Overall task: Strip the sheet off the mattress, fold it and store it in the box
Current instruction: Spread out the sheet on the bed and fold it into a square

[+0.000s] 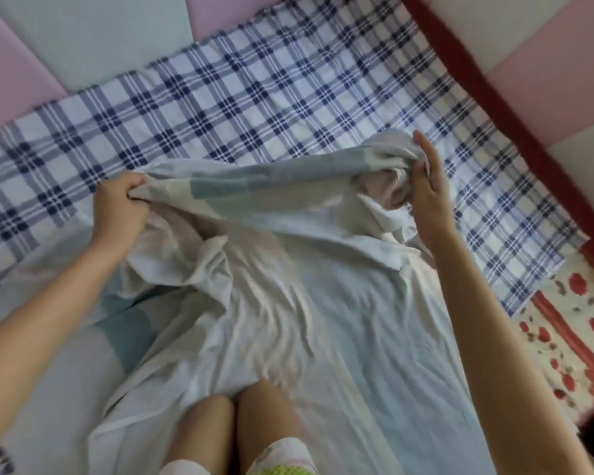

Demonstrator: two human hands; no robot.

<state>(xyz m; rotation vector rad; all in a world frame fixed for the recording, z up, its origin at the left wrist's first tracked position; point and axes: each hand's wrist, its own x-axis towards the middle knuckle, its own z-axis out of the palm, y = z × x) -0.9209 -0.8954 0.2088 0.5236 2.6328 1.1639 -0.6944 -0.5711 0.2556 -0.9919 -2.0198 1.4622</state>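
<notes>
Pale blue-and-white cotton sheet point(288, 303) lies rumpled lengthwise over a blue plaid underlay point(254, 97), its far edge lifted and stretched crosswise between the hands. Left hand point(120, 207) has a tight fisted grip on one end; right hand point(426, 186) pinches the bunched other end. The fold likely runs back toward the knees point(268, 416).

Both bare forearms reach forward over the bed, one from the lower left, the other from the lower right. The left grip point(120, 204) is a tight fist, knuckles up, clenched on the edge of the sheet point(288, 320). The right grip point(424, 186) stands edge-on with its fingers straight, the thumb pinching bunched sheet against them.
</notes>
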